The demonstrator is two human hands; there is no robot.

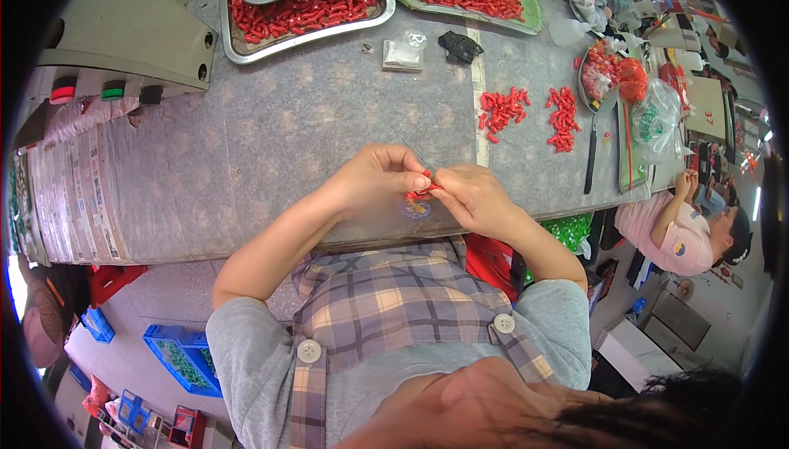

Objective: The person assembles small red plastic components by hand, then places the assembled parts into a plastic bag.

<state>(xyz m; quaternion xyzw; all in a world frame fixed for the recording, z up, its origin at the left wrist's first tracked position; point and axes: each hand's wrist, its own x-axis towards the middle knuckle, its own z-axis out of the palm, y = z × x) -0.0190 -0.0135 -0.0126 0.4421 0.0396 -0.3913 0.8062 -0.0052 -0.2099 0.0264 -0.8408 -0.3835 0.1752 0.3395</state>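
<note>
Close to the near edge of the table, my left hand (374, 176) and my right hand (477, 198) meet fingertip to fingertip. Both are closed in a pinch on a small red piece (424, 192), mostly covered by the fingers. Just below the fingertips shows a small round patch with a bluish pattern (416, 210); I cannot make out what it is. To the right of my hands, two loose heaps of small red pieces lie on the table, the left heap (503, 112) and the right heap (564, 120).
Metal trays (308, 48) of red pieces stand at the back, with a green tray (530, 18) beside them. A small clear packet (403, 56) and crumpled black plastic (460, 47) lie nearer. Rightward are a dark slim tool (591, 157) and a filled bowl (598, 75). A machine (123, 30) stands left.
</note>
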